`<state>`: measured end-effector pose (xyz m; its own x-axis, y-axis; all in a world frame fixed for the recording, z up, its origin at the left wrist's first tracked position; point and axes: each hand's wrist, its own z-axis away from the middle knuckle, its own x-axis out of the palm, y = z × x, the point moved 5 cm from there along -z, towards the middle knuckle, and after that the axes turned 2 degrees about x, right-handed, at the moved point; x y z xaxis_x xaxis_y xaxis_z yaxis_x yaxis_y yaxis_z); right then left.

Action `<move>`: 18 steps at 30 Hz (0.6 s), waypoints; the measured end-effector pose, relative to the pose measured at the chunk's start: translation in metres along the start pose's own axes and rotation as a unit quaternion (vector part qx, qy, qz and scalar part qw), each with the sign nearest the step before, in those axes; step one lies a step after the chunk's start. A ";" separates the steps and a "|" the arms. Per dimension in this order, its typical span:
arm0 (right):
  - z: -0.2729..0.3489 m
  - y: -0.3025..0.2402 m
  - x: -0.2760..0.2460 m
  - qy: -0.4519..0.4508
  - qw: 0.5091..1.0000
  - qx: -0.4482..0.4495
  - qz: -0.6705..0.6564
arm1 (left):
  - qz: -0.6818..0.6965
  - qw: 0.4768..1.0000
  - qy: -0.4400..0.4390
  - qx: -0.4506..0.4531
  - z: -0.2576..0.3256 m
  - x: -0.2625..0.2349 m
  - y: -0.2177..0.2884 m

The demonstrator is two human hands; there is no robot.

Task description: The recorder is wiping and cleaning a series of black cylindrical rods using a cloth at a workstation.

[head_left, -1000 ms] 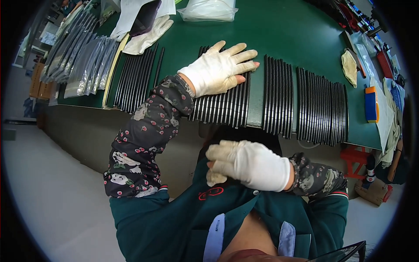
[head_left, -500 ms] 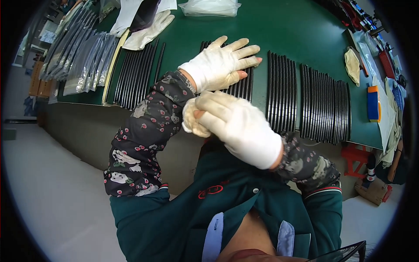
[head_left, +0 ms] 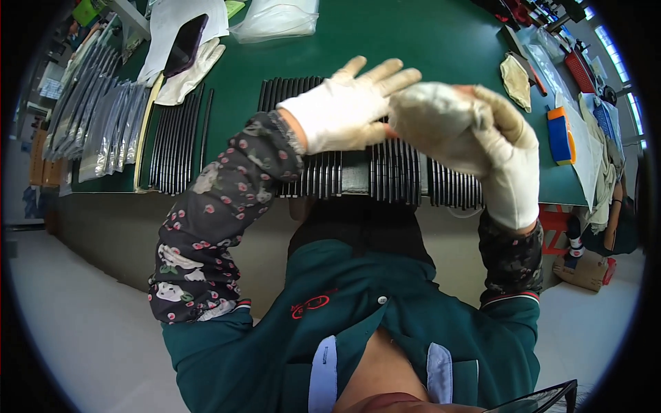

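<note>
Both hands wear white gloves with some bare fingertips. My left hand [head_left: 348, 107] reaches over the far part of a row of black rods [head_left: 320, 177], its fingers stretched and spread. I cannot tell whether its palm rests on them. In my right hand [head_left: 513, 155] is a bunched off-white cloth [head_left: 437, 124], gripped between thumb and fingers. The cloth is just right of my left fingertips, over two more rows of rods [head_left: 394, 172], partly hiding them. Another row of thin black rods [head_left: 173, 144] lies to the left, with a single rod [head_left: 207, 129] beside it.
Plastic-bagged pieces [head_left: 113, 131] are stacked at the left edge of the green table [head_left: 385, 31]. A dark phone [head_left: 186, 45] lies on paper beside a spare white glove [head_left: 193, 76]. Clear plastic bags [head_left: 275, 19] sit at the back; a blue-and-orange tape roll [head_left: 561, 136] is at right.
My right hand has carried the cloth from beside my left wrist up and right, over the rods. The whole view has shifted; my left hand stays spread over the rods.
</note>
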<state>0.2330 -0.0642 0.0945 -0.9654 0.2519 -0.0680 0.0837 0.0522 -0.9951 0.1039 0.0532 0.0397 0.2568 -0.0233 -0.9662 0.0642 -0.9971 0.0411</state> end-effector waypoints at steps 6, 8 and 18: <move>-0.012 0.024 -0.013 -0.002 0.999 0.008 0.035 | 0.016 0.996 -0.085 0.029 0.008 0.022 0.010; -0.012 0.028 -0.018 -0.003 0.999 -0.007 0.034 | 0.004 0.996 -0.079 0.034 0.027 0.016 -0.001; -0.005 0.069 0.067 -0.155 0.845 -0.345 0.377 | -0.065 0.989 -0.088 -0.101 0.013 0.037 -0.046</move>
<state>0.1750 -0.0386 0.0218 -0.5830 0.2052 -0.7861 0.7248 0.5685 -0.3891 0.0978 0.0975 -0.0014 0.0628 0.0734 -0.9953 0.2814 -0.9581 -0.0529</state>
